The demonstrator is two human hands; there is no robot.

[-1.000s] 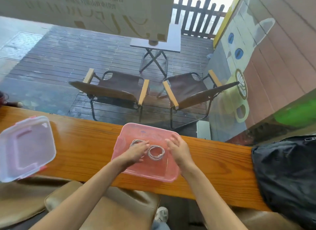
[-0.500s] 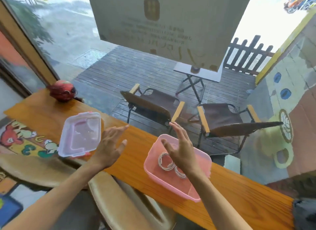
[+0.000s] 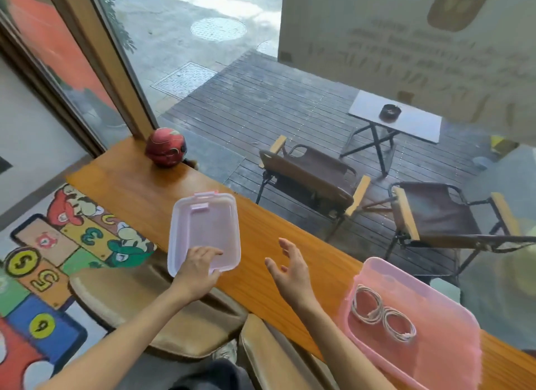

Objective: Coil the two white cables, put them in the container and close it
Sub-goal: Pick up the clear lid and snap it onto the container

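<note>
Two coiled white cables [image 3: 383, 316] lie side by side inside the open pink container [image 3: 452, 325] at the lower right of the wooden counter. Its translucent lid [image 3: 204, 230] lies flat on the counter to the left. My left hand [image 3: 198, 269] rests on the lid's near edge, fingers laid over the rim. My right hand [image 3: 290, 270] hovers open above the counter between lid and container, holding nothing.
A red round helmet-like toy [image 3: 166, 147] sits at the counter's far left by the window frame. A glass window runs along the counter's far edge. Tan padded stools [image 3: 162, 311] stand below the near edge. The wooden counter [image 3: 139, 192] stretches diagonally.
My view swung left. Both hands left the container with the cables inside; my left hand travelled left and landed on the lid, and my right hand followed to the counter's middle.
</note>
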